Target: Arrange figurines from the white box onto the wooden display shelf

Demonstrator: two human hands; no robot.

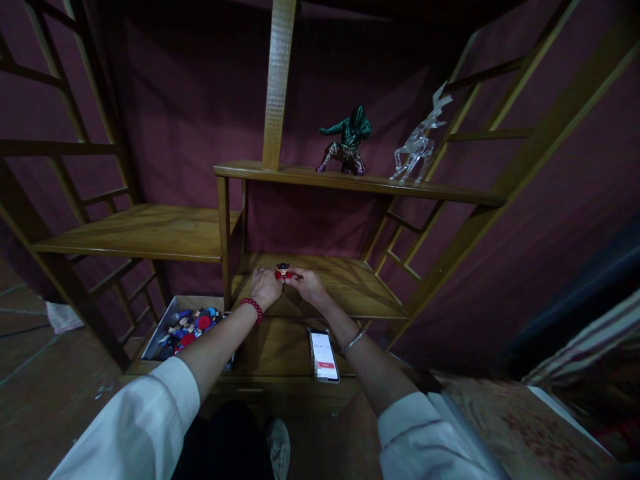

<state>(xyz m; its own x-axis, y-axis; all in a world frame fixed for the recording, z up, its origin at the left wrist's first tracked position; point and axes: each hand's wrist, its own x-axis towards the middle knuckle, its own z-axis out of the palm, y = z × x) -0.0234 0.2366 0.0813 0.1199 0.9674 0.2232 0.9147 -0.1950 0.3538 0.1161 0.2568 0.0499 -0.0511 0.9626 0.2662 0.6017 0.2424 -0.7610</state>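
A small red figurine [283,271] stands on the middle wooden shelf [350,287]. My left hand [265,287] and my right hand [309,285] both pinch it, one from each side, fingers closed on it. A red bead bracelet circles my left wrist and a thin bangle my right. Both arms reach forward in white sleeves.
An open box [187,328] with several small colourful figures sits low on the left. A phone [325,355] with its screen lit lies on the lower board. On the upper shelf [300,175] stand a green figure [347,141] and a clear glass deer [420,139]. Another shelf [145,231] extends left.
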